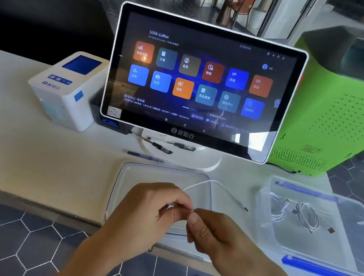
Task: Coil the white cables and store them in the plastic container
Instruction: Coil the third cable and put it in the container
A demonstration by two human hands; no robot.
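Both the left hand and the right hand pinch a thin white cable between their fingers; its plug end arcs beyond the fingers. The clear plastic container with coiled cables sits right of them on the counter.

Both hands, left hand and right hand, meet over the lid lying flat on the bench. Cable runs from the hands up and right, across the lid. Container sits right of the hands, coiled cables inside. Touchscreen terminal stands behind the hands; pens on and beside its base. Printer behind-left, tall machine behind-right.
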